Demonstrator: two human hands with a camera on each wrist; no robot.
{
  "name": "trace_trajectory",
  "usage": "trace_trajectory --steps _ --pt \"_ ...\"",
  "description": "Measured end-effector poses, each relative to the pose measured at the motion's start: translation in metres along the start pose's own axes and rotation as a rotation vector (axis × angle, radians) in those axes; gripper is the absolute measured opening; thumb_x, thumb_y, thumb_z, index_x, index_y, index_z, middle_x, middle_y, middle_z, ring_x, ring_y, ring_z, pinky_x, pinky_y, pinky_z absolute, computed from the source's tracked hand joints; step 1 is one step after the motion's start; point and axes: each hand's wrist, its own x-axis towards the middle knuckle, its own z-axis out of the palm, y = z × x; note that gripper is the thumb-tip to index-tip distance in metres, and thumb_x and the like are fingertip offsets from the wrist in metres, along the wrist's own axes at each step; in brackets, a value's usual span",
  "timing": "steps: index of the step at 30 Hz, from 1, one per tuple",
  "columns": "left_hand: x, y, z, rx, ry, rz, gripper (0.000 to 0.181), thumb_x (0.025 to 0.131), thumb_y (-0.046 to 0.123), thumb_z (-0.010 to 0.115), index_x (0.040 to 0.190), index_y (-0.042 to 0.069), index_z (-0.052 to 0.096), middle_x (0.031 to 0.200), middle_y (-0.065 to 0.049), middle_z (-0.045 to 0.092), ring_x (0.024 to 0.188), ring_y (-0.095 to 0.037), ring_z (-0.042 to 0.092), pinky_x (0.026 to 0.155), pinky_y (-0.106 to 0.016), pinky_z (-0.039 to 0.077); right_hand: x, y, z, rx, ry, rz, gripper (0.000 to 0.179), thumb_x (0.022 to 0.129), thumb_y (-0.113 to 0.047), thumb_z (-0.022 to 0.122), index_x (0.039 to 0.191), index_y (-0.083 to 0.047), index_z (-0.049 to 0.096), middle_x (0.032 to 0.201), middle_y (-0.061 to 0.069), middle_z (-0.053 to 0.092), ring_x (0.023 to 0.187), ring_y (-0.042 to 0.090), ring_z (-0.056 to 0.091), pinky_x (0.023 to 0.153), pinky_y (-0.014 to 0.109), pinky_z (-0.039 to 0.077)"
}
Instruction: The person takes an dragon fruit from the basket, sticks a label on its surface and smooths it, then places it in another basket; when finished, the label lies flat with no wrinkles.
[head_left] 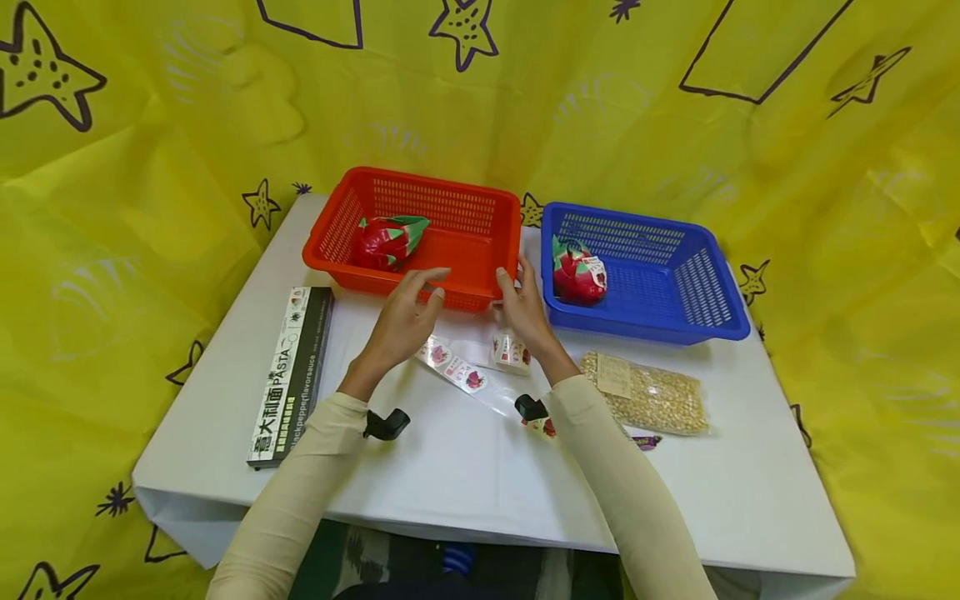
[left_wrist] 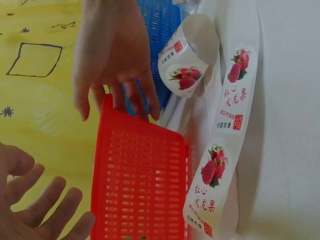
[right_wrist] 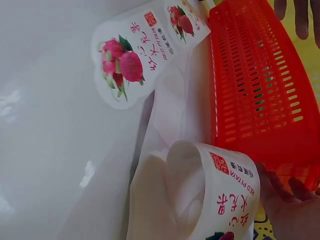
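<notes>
My left hand (head_left: 402, 321) is over the near side of the red basket (head_left: 420, 279), fingers spread and holding nothing. At the basket's near right corner is my right hand (head_left: 525, 312), its fairly straight fingers down by the rim and its thumb on the inner side. Inside the red basket a dragon fruit (head_left: 384, 243) lies at the left. Below the hands, a strip of dragon fruit stickers (head_left: 454, 368) stretches across the table, one end curled into a loop (right_wrist: 227, 185) close to the right hand. Part of the strip is hidden under the right forearm.
Right of the red basket stands a blue basket (head_left: 645, 321), with a dragon fruit (head_left: 576, 279) bearing a sticker inside. A pasta box (head_left: 288, 375) lies at the left. On the right are a bag of yellow kernels (head_left: 652, 396) and a small purple wrapper (head_left: 647, 442).
</notes>
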Motion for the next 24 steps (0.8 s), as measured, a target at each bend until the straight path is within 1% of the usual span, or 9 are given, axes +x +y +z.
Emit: trace_trajectory --steps 2,4,6,9,13,15,20,22,24 --pt "0.001 0.000 0.000 0.001 -0.005 -0.005 0.038 0.110 0.015 0.055 0.147 0.006 0.059 0.147 -0.013 0.057 0.119 -0.030 0.061 0.095 -0.047 0.053 0.005 0.001 0.001 0.007 0.001 0.002 0.073 0.113 -0.038 0.047 0.172 -0.020 0.007 0.171 0.018 0.028 0.133 0.046 0.056 0.109 0.061 0.051" --pt "0.002 -0.001 -0.001 0.003 -0.009 -0.004 0.039 0.110 0.015 0.054 0.148 0.006 0.059 0.148 -0.013 0.057 0.119 -0.029 0.060 0.094 -0.045 0.053 0.009 0.003 0.001 0.006 0.006 -0.003 0.072 0.114 -0.036 0.046 0.172 -0.021 0.007 0.170 0.018 0.031 0.138 0.042 0.055 0.110 0.060 0.050" --pt "0.004 -0.002 -0.002 0.007 -0.013 -0.001 0.039 0.111 0.016 0.053 0.148 0.006 0.059 0.148 -0.013 0.056 0.120 -0.028 0.059 0.093 -0.043 0.051 0.012 0.007 0.001 0.005 0.007 -0.003 0.072 0.114 -0.033 0.047 0.172 -0.025 0.006 0.170 0.016 0.033 0.135 0.041 0.057 0.108 0.059 0.052" --pt "0.008 -0.004 -0.005 0.009 -0.017 0.009 0.040 0.111 0.016 0.054 0.149 0.005 0.058 0.147 -0.013 0.056 0.122 -0.029 0.058 0.097 -0.049 0.051 0.014 0.012 0.000 -0.004 0.011 -0.009 0.072 0.114 -0.031 0.047 0.172 -0.027 0.004 0.169 0.016 0.035 0.123 0.036 0.062 0.102 0.058 0.055" --pt "0.017 -0.005 -0.008 0.027 -0.027 0.016 0.042 0.108 0.016 0.060 0.148 0.005 0.058 0.145 -0.015 0.056 0.124 -0.034 0.056 0.103 -0.057 0.050 0.014 0.015 -0.001 -0.008 0.021 -0.005 0.074 0.114 -0.032 0.048 0.172 -0.031 0.003 0.166 0.018 0.039 0.118 0.035 0.063 0.100 0.057 0.056" --pt "0.022 -0.004 -0.010 0.051 -0.037 0.006 0.045 0.106 0.017 0.064 0.149 0.005 0.058 0.144 -0.015 0.057 0.123 -0.036 0.055 0.102 -0.057 0.050 0.014 0.017 -0.002 0.001 0.024 0.000 0.073 0.113 -0.032 0.049 0.172 -0.033 0.004 0.165 0.019 0.040 0.122 0.037 0.063 0.103 0.057 0.056" --pt "0.031 0.000 -0.017 0.169 -0.057 -0.023 0.050 0.104 0.021 0.065 0.152 0.008 0.055 0.147 -0.017 0.055 0.129 -0.039 0.053 0.105 -0.057 0.049 0.014 0.021 -0.001 0.012 0.019 -0.015 0.073 0.113 -0.030 0.049 0.172 -0.031 0.005 0.162 0.021 0.042 0.125 0.039 0.063 0.103 0.057 0.056" --pt "0.036 0.001 -0.020 0.216 -0.058 -0.018 0.051 0.104 0.023 0.066 0.152 0.009 0.055 0.150 -0.017 0.054 0.135 -0.040 0.051 0.109 -0.057 0.046 0.015 0.021 0.001 0.014 0.021 -0.025 0.073 0.113 -0.028 0.049 0.172 -0.030 0.007 0.161 0.022 0.044 0.123 0.040 0.064 0.102 0.059 0.056" --pt "0.044 0.002 -0.025 0.228 -0.051 -0.005 0.051 0.104 0.023 0.066 0.151 0.008 0.056 0.153 -0.018 0.053 0.142 -0.039 0.047 0.115 -0.057 0.043 0.017 0.020 0.002 0.010 0.022 -0.032 0.072 0.113 -0.028 0.050 0.172 -0.029 0.007 0.159 0.022 0.045 0.120 0.039 0.065 0.100 0.059 0.057"
